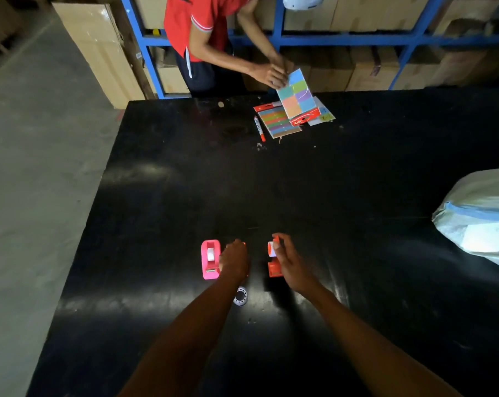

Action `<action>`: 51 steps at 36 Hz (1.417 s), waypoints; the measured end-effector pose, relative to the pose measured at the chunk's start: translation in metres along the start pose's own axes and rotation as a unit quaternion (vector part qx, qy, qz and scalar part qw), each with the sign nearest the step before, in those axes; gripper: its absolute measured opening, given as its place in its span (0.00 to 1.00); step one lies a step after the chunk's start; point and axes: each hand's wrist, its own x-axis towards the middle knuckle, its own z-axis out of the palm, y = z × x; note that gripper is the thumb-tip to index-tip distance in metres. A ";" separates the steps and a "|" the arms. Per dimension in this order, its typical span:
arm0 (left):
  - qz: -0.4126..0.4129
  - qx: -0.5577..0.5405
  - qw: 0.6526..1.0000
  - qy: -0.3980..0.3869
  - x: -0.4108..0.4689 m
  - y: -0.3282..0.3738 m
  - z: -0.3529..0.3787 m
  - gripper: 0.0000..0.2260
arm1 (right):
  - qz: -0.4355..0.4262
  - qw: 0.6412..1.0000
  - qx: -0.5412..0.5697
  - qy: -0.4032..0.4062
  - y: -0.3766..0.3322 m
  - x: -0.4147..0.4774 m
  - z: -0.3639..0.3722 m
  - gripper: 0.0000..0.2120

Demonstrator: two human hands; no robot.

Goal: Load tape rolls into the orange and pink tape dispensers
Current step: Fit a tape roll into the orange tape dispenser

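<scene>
I'm seeing the pink dispenser (210,259) sitting upright with a white roll inside; the orange dispenser (274,263) standing nearby; a loose tape roll (240,296) lying between them, nearer me.

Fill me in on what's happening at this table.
A person is loading tape dispensers on a black table. The pink dispenser already has a roll in it. The left hand rests beside it, over something orange. The right hand grips the orange dispenser, where a white roll shows. A spare tape roll lies nearby. Across the table, another person handles colourful paper packs.
</scene>
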 end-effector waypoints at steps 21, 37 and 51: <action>0.006 0.007 0.999 0.033 -0.018 0.004 0.000 0.16 | 0.005 1.000 0.012 -0.029 0.007 -0.002 0.001 0.14; 0.143 -0.440 0.857 -0.225 -0.038 -0.002 -0.038 0.05 | -0.034 0.999 0.007 0.001 0.003 -0.009 0.007 0.12; 0.185 -0.166 0.968 -0.041 -0.029 -0.019 -0.022 0.14 | -0.008 0.996 -0.027 0.090 0.018 -0.009 -0.010 0.15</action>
